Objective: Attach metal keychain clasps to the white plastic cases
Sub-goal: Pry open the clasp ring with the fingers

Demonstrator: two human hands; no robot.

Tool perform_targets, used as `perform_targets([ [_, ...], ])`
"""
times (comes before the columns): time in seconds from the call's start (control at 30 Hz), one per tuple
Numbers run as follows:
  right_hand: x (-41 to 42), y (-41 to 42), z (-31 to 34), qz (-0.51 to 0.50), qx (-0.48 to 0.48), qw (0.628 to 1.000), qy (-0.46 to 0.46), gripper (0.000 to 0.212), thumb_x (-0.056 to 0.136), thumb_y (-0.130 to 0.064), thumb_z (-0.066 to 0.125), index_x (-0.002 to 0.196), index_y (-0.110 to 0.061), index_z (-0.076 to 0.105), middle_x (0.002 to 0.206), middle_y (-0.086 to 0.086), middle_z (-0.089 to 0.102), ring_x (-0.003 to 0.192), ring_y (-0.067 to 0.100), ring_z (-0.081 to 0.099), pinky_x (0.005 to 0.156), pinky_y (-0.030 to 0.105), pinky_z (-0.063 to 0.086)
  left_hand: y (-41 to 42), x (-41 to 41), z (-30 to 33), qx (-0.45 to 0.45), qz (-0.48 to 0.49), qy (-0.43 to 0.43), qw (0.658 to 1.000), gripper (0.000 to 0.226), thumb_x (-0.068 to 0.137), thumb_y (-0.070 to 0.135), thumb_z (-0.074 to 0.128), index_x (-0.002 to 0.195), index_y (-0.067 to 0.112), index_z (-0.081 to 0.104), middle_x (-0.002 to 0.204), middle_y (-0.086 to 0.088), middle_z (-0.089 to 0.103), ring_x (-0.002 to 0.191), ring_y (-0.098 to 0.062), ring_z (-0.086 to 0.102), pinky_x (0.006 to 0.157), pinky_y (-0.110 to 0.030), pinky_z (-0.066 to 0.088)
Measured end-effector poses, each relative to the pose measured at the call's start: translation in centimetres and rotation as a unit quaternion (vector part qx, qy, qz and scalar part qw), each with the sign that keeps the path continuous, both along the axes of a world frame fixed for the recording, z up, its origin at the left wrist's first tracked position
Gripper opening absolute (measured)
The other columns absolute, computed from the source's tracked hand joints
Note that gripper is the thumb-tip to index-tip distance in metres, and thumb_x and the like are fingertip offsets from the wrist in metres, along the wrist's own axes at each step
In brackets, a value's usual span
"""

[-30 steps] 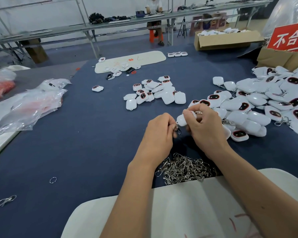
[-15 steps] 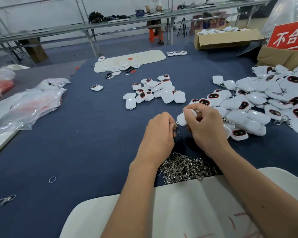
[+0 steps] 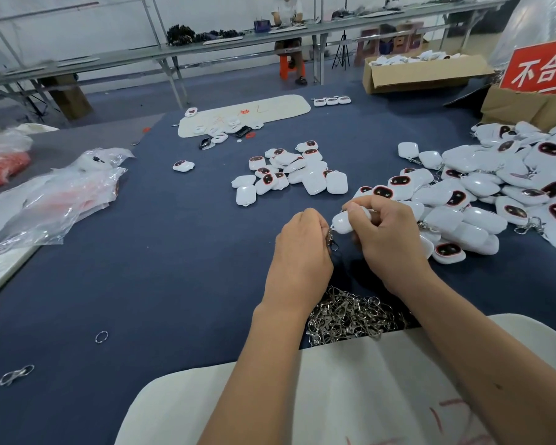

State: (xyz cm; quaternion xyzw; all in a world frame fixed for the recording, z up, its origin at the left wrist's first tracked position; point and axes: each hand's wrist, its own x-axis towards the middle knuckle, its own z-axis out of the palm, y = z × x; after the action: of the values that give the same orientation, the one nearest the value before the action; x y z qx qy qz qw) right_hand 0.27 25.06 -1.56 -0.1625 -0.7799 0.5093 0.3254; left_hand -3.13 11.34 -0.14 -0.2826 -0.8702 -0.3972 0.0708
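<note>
Cloth [image 3: 142, 284] of dark blue lies bare to the left of the fingers, running out to a stray ring [image 3: 101, 337] and a loose clasp [image 3: 16, 375] near the left edge, with plastic bags [image 3: 61, 200] farther off on that side. Just right of the fingers a large heap of white cases [image 3: 482, 200] crowds in close; a smaller cluster of cases [image 3: 289, 171] sits beyond the fingertips with open cloth between. Under the wrists, nearer the person, lies a pile of metal clasps [image 3: 350, 316] against the edge of a white board [image 3: 350, 396]. The right hand [image 3: 389, 239] curls its thumb and fingers round one white case [image 3: 347, 221], held above the cloth. The left hand [image 3: 302, 248] has its fingers curled, pinching a metal clasp [image 3: 332, 239] that hangs at the case's left end, between the two hands.
</note>
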Motion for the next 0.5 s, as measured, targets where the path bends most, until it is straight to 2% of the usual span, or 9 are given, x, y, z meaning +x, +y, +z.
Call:
perform_targets([
  [0.13, -0.1, -0.1, -0.2, 0.019, -0.062, 0.998, -0.007, 0.016, 0.100, -0.020, 0.061, 0.092, -0.017, 0.075, 0.053, -0.009, 0.061, 0.051, 0.004, 0.055, 0.061, 0.027, 0.044, 0.2, 0.2, -0.1, -0.009, 0.000, 0.016, 1.000, 0.018, 0.094, -0.005, 0.042, 0.089, 0.010, 0.051, 0.090, -0.003, 0.056, 0.084, -0.028, 0.052, 0.077, -0.049, 0.046],
  [0.33, -0.1, -0.1, -0.4, 0.002, -0.012, 1.000, 0.007, 0.014, 0.099, -0.021, 0.061, 0.092, -0.019, 0.074, 0.057, -0.010, 0.064, 0.052, 0.001, 0.056, 0.058, 0.016, 0.044, 0.0, -0.6, -0.8, -0.003, -0.012, 0.005, 1.000, 0.018, 0.100, 0.004, 0.044, 0.087, 0.013, 0.054, 0.088, 0.000, 0.058, 0.083, -0.024, 0.054, 0.075, -0.049, 0.049],
  [0.43, -0.2, 0.0, -0.5, 0.012, -0.104, 0.994, 0.025, 0.016, 0.100, -0.020, 0.061, 0.093, -0.017, 0.075, 0.055, -0.008, 0.062, 0.049, 0.003, 0.054, 0.049, 0.015, 0.042, -0.2, -1.0, -0.8, 0.083, -0.034, 0.004, 0.996, 0.018, 0.100, 0.007, 0.053, 0.086, 0.018, 0.058, 0.087, 0.008, 0.061, 0.084, -0.013, 0.059, 0.076, -0.037, 0.051],
  [0.5, -0.2, 0.0, -0.4, 0.025, -0.170, 0.985, 0.030, 0.018, 0.100, -0.018, 0.060, 0.093, -0.017, 0.076, 0.053, -0.008, 0.058, 0.045, 0.004, 0.047, 0.043, 0.015, 0.036, -0.3, -1.1, -0.7, 0.124, -0.053, 0.013, 0.991, 0.012, 0.098, 0.007, 0.060, 0.093, 0.018, 0.063, 0.094, 0.010, 0.064, 0.091, -0.010, 0.061, 0.079, -0.028, 0.052],
])
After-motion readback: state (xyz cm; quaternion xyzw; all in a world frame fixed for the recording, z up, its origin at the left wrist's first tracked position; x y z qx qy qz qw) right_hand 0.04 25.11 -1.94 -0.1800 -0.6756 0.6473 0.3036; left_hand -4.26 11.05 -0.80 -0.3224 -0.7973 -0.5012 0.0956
